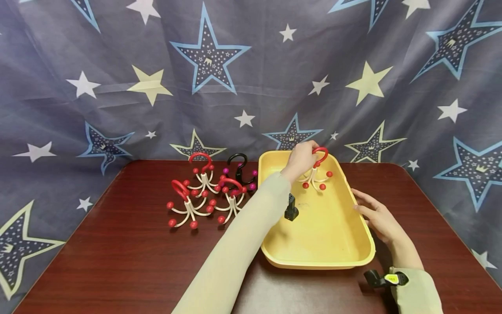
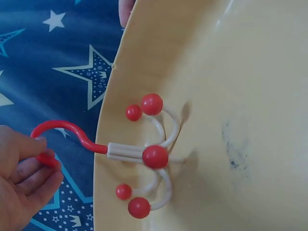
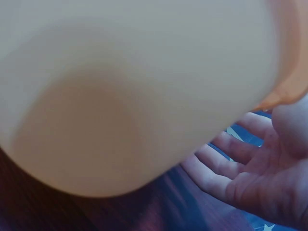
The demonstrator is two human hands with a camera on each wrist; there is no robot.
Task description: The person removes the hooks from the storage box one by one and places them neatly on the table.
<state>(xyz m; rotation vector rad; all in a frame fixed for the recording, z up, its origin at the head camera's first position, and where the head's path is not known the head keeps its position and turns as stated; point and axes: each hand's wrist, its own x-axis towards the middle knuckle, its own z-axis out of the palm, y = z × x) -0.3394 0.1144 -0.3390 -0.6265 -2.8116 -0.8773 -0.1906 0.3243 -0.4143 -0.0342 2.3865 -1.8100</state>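
Observation:
My left hand pinches the red hook end of a red-and-white multi-arm hanger at the back of the yellow tray. In the left wrist view, the left hand has its thumb and fingers at the red hook's tip, and the hanger's white arms with red ball ends are over the tray floor. Outside the tray's right wall is my right hand, its fingertips at the wall. The right wrist view shows the right hand with extended, slightly bent fingers beside the tray wall.
Left of the tray, more red-and-white hangers and a black hanger with pink balls stand grouped on the dark red table. A star-patterned cloth hangs behind the table. Black wrist devices sit on both sleeves.

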